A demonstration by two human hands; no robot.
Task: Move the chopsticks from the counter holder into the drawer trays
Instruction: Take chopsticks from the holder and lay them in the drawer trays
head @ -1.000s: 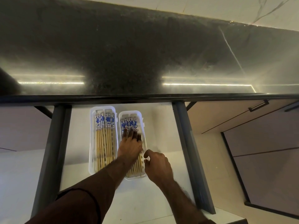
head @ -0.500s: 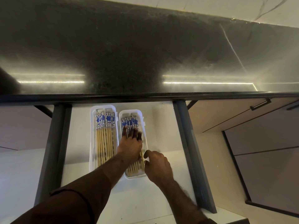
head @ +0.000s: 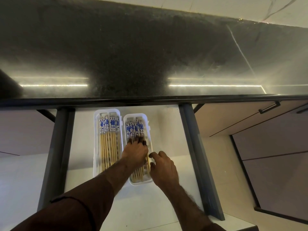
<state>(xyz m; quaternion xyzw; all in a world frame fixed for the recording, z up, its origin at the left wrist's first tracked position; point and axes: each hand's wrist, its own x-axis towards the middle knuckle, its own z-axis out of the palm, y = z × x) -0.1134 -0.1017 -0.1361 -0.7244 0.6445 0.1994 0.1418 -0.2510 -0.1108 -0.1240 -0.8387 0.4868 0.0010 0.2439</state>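
Two white trays lie side by side in the open drawer. The left tray [head: 96, 147] holds several bamboo chopsticks [head: 109, 140] with blue-and-white tops. The right tray [head: 146, 119] holds another bunch of chopsticks [head: 134, 128]. My left hand [head: 135, 153] lies flat on that bunch, fingers straight, pressing it down. My right hand [head: 164, 168] sits at the right tray's right edge with its fingers curled; its thumb and forefinger touch the outermost chopstick [head: 148, 164]. The counter holder is out of view.
The dark speckled countertop [head: 150, 55] overhangs the drawer's back. Grey drawer side rails [head: 193, 139] stand left and right of the white drawer floor [head: 166, 127]. A cabinet front with a dark handle [head: 269, 107] is at the right.
The right tray and both hands have shifted slightly toward me. My right hand has moved closer against the tray's right edge. My left hand stays flat on the chopsticks.
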